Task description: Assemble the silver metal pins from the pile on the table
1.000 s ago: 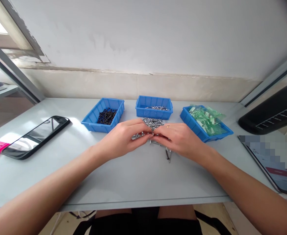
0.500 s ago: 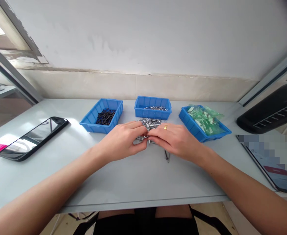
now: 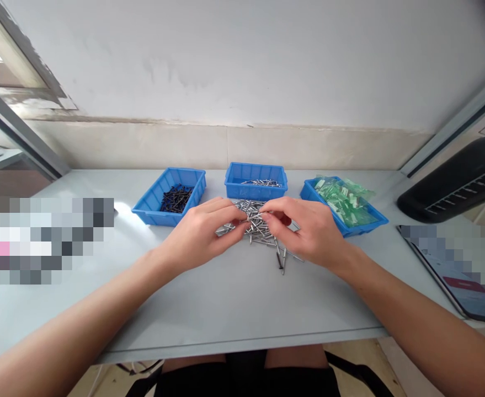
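Note:
A loose pile of silvery blind rivets (image 3: 259, 227) lies on the table between my hands. Over its left side is my left hand (image 3: 203, 231), thumb and fingertips pinched together; what they hold is too small to make out. My right hand (image 3: 308, 229) is over the pile's right side, with a thin silvery rivet pinched between thumb and index finger. A dark screw (image 3: 279, 260) lies beside a few stray rivets at the near edge of the pile. Part of the pile is hidden by my fingers.
Behind the pile stands a blue bin (image 3: 256, 191) with some rivets. A second blue bin (image 3: 143, 215) at left holds dark screws (image 3: 176, 198); a third at right holds green plastic packets (image 3: 345, 201). A black bottle (image 3: 453, 182) and a phone (image 3: 469, 292) are far right.
My hands have moved apart, the right one rightward and its fingers lifting from the pile. More of the rivets now show between them.

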`<state>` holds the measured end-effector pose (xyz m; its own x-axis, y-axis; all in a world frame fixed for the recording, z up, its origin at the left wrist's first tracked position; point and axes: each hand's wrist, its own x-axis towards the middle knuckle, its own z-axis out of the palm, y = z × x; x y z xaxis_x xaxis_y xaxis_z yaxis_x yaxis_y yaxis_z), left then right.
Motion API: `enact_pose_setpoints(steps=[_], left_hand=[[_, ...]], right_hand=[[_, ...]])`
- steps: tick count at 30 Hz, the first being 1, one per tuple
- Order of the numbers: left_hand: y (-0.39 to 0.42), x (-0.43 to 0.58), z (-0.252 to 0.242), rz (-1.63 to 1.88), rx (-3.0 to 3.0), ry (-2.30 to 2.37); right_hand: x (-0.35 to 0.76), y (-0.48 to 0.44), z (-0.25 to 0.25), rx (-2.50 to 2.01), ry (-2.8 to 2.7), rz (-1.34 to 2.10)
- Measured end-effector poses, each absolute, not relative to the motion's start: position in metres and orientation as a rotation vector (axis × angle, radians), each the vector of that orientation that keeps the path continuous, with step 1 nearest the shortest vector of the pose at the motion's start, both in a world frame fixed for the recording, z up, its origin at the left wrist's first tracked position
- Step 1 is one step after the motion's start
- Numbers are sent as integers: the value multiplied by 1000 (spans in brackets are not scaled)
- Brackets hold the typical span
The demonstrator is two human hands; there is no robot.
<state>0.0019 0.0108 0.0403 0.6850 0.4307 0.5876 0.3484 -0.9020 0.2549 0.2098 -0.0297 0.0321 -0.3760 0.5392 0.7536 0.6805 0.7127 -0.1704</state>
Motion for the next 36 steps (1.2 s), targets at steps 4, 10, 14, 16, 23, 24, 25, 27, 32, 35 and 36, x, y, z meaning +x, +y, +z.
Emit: enact_pose_setpoints(steps=[4,10,14,16,23,24,25,27,32,35,36], left_hand=[[8,3,46,1168,2682,762],[7,4,46,1269,2659,722],[9,4,42,1230,2757,531],[9,4,40,1211,2795,466],[9,3,40,1148,2789,438],[8,3,41,1139,2781,439],[8,3,41,1137,2768,447],[6,3,43,1122,2735,508],[5,3,47,998,2685,751],[6,4,46,900,2701,808],[6,4,45,861,2707,817]], right_hand=[[212,-27,32,-984,-2049,-239],[211,-25,31,-986,-2212,-147],[207,-26,29,-1006,-2331,-138],[206,-26,27,-1007,-2360,-150],[206,-26,26,-1011,-2388,-138],[206,-26,26,-1014,-2388,-132],[206,-26,26,-1022,-2387,-123],[206,-26,27,-1038,-2374,-95],[209,-28,31,-979,-2236,-51],[209,-30,35,-919,-2192,-81],[209,-30,36,-902,-2207,-87]])
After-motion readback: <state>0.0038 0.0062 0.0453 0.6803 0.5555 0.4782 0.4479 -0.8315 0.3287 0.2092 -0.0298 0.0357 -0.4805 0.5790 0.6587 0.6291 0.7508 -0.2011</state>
